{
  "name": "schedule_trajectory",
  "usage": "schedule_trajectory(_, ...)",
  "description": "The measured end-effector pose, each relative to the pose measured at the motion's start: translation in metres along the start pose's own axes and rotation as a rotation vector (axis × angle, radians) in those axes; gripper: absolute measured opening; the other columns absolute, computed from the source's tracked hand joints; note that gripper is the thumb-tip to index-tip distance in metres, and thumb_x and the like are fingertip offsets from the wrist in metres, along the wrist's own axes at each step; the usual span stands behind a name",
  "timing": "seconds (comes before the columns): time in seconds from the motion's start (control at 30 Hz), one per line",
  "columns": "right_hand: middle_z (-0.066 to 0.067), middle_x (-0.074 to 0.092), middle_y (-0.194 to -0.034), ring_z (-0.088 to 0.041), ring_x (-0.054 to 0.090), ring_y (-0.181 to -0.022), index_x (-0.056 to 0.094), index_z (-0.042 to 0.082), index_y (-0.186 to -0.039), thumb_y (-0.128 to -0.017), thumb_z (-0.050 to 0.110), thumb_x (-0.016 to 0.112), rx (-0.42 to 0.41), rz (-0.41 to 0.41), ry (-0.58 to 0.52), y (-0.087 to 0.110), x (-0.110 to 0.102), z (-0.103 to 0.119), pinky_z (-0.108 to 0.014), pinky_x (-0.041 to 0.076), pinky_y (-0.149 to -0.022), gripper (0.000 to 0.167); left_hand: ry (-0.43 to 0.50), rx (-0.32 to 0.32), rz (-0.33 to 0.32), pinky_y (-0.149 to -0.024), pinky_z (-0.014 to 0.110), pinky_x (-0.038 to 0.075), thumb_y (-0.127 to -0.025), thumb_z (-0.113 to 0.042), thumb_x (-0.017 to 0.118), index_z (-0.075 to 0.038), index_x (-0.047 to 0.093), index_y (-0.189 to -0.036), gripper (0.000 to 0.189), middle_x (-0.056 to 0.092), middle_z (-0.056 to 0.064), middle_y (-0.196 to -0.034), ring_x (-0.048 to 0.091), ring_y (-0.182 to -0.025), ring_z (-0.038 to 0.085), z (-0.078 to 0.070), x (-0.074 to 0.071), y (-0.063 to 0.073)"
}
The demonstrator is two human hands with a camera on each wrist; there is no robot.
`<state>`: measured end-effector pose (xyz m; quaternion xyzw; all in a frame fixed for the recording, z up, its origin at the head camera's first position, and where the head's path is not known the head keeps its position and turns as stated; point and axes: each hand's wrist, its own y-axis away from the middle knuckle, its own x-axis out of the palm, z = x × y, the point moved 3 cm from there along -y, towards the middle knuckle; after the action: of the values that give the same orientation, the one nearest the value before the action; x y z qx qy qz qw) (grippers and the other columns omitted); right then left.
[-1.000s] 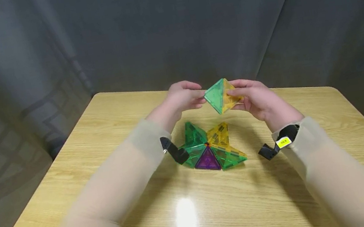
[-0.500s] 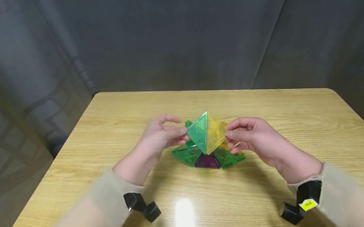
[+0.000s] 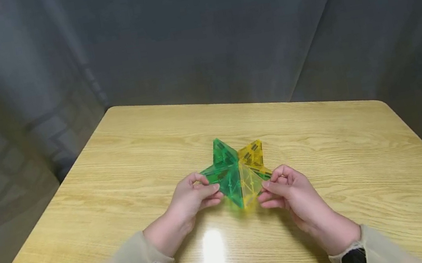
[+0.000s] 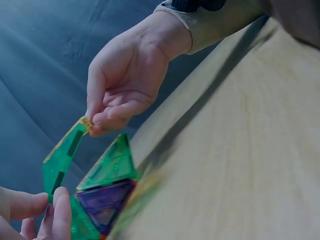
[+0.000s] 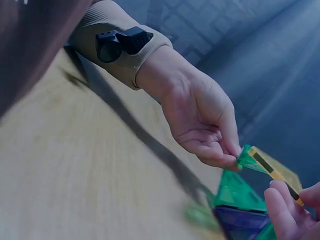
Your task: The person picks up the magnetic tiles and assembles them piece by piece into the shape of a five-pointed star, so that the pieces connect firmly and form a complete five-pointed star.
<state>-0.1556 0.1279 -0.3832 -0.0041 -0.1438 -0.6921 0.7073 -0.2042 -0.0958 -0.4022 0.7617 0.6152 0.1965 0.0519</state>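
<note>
My left hand (image 3: 194, 196) pinches the outer corner of a clear green triangular magnetic tile (image 3: 232, 186). On the other side, my right hand (image 3: 292, 194) pinches the outer corner of a yellow triangular magnetic tile (image 3: 249, 185). The two tiles meet along one edge in a folded pair, which stands in front of a star-like group of tiles. That group shows green tiles (image 3: 222, 153) at back left and yellow tiles (image 3: 254, 153) at back right. A purple triangular tile (image 4: 106, 202) in the group shows in the left wrist view; in the head view the held pair covers it.
The light wooden table (image 3: 136, 151) has rounded back corners, with a dark grey curtain (image 3: 197, 38) hanging behind it. A bright light reflection falls on the tabletop between the forearms.
Both hands have brought the green and yellow pair down and toward the person, from above the table's far part to the front of the tile group. The grips stay on the pair.
</note>
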Motion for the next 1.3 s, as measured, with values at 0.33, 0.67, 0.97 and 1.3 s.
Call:
schedule_trajectory(0.33,-0.018,0.067,-0.083,-0.027,0.071,-0.069,0.042,0.001,-0.094,-0.092,-0.006,0.06,0.066,-0.072,-0.013,0.009,0.01,-0.024,-0.043,0.06,-0.067,0.019,0.053,-0.029,-0.022,-0.068,0.031,0.06,-0.088,0.011,0.065,-0.002,0.043,-0.09,0.025,0.068,0.017,-0.082,0.07,-0.07,0.02,0.02,0.002,0.007)
schedule_trajectory(0.67,-0.02,0.068,-0.081,-0.03,0.071,-0.065,0.04,0.001,-0.093,-0.092,-0.01,0.057,0.078,-0.199,-0.072,0.007,0.011,-0.039,-0.044,0.06,-0.061,0.02,0.05,-0.052,-0.038,-0.066,0.033,0.06,-0.087,0.011,0.066,-0.003,0.04,-0.091,0.029,0.067,0.018,-0.08,0.07,-0.068,0.021,0.028,0.005,0.0)
schedule_trajectory(0.97,-0.022,0.069,-0.09,-0.033,0.072,-0.074,0.042,-0.001,-0.096,-0.092,-0.007,0.057,0.092,-0.196,-0.072,0.007,0.013,-0.045,-0.043,0.06,-0.063,0.017,0.029,-0.052,-0.06,-0.067,0.037,0.061,-0.088,0.011,0.064,-0.001,0.041,-0.099,0.028,0.068,0.024,-0.083,0.071,-0.072,0.026,0.026,0.005,-0.01)
schedule_trajectory(1.3,-0.024,0.069,-0.096,-0.033,0.072,-0.079,0.043,-0.002,-0.099,-0.092,-0.006,0.058,0.097,-0.169,-0.087,0.008,0.015,-0.046,-0.043,0.06,-0.067,0.018,0.058,-0.075,-0.049,-0.078,0.036,0.059,-0.092,0.007,0.062,0.01,0.044,-0.119,0.032,0.065,0.025,-0.096,0.071,-0.083,0.028,0.026,0.004,-0.009)
